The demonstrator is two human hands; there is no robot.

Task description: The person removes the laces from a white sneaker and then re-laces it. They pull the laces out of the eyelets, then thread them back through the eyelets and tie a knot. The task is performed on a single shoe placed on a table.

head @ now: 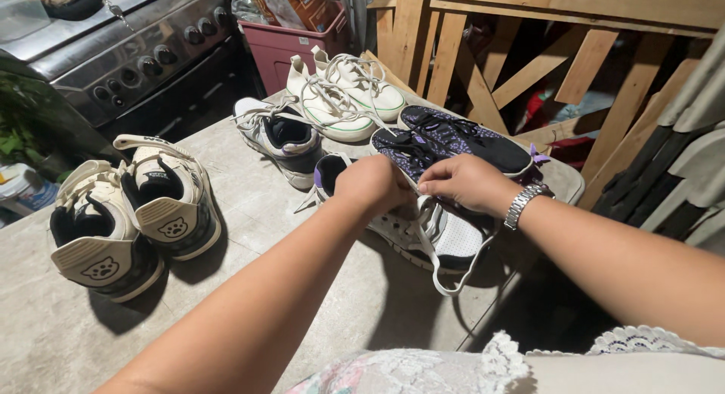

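Observation:
My left hand (371,184) and my right hand (464,181) meet over a grey and white sneaker (442,239) at the table's right edge, both pinching its white laces. A lace loop hangs off the table edge below the shoe. My right wrist wears a metal watch (525,203). The sneaker's mate (283,137) lies just behind to the left. A black and purple pair (453,141) sits right behind my hands.
A cream and black pair with paw marks (136,213) stands at the left of the grey table (287,235). A white pair with green soles (347,95) sits at the back. A stove (128,54), a red bin (283,46) and wooden framing (529,54) lie beyond.

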